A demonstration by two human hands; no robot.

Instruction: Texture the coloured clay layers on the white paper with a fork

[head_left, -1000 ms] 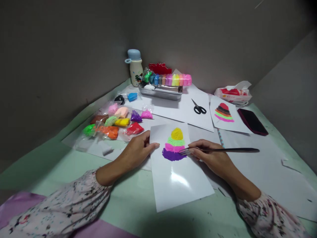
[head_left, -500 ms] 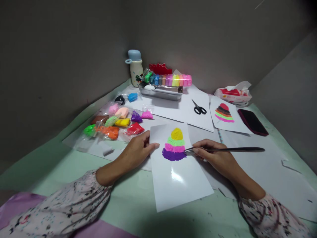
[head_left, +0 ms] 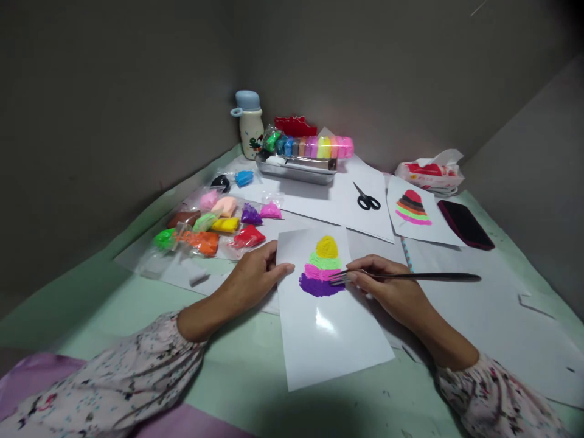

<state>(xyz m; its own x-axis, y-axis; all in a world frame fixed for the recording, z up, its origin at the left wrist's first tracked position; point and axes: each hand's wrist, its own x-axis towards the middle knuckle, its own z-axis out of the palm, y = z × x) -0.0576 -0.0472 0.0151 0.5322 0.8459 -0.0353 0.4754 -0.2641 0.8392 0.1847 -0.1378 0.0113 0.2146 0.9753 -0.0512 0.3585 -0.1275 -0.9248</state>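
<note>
Starting at the left of the frame: small bags of coloured clay (head_left: 205, 228) lie in a loose cluster, untouched.

Just right of them, at centre-left, the left hand (head_left: 253, 277) lies palm down with loose, unclenched fingers. It grasps nothing, and its fingertips press on the left edge of the white card (head_left: 328, 340). It has not shifted in the last second, and neither has the card.

At centre, the clay shape (head_left: 320, 267) sits on the upper half of the card in four bands, from yellow at the top through green and pink to purple at the bottom.

The change is in the fork (head_left: 410, 275). Half a second ago its tines stood just off the shape's right edge. Now they have slid back left and rest on the edge where pink meets purple. A second ago they were at that same spot, so this reads as a short back-and-forth stroke, probably raking the clay's right margin. The bands look no different yet.

Right of centre, the right hand (head_left: 392, 292) pinches the fork near its neck, fingers closed around it. The wrist is low and the forearm runs towards the lower right. The handle lies nearly level, pointing at the right edge.

Farther up on the right are scissors (head_left: 367, 199) and a second card with a striped clay figure (head_left: 413, 208).
</note>
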